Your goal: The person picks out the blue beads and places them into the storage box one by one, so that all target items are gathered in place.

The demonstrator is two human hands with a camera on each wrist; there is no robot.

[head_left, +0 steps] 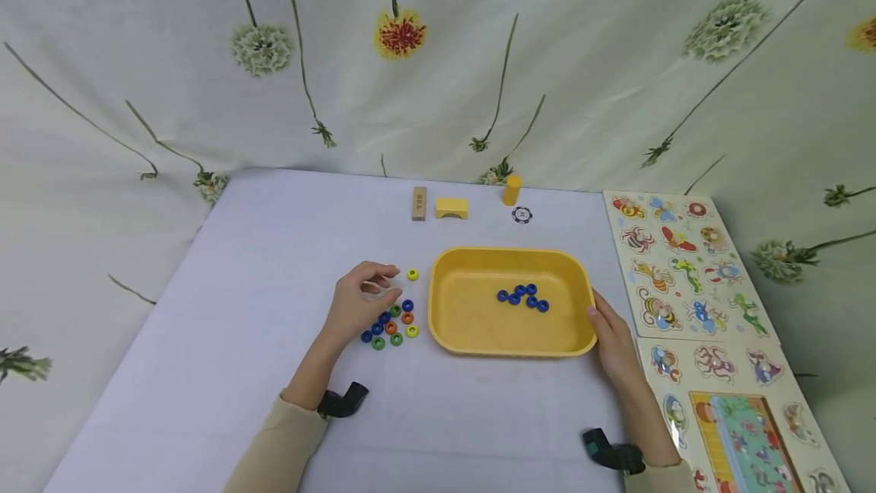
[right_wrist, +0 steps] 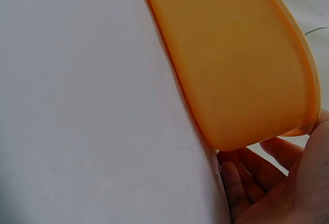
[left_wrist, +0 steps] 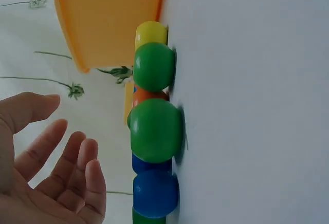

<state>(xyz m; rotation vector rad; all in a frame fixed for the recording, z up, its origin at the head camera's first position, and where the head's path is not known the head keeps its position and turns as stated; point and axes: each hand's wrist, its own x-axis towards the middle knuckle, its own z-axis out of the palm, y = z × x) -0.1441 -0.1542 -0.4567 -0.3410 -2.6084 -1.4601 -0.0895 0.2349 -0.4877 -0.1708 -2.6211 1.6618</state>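
We've got right hand (head_left: 619, 345) gripping the yellow tray (head_left: 472, 329) by its right end, blue beads (head_left: 531, 301) inside. Left hand (head_left: 357, 304) near mixed loose beads (head_left: 391, 328), left of tray. Far side: wooden block (head_left: 419, 204), yellow arch (head_left: 452, 208), yellow cylinder (head_left: 512, 192), chip (head_left: 522, 214). Picture boards (head_left: 684, 297) on right.

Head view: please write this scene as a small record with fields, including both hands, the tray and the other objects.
Left hand: near the loose beads, fingers loosely bent, nothing visibly held
Right hand: holds the right end of the yellow tray, thumb at the rim
Yellow tray: contains only blue beads
Loose beads: blue, green, orange and yellow, left of the tray
Behind the tray: brown block, yellow arch block, yellow cylinder, round chip
Right side: two picture boards
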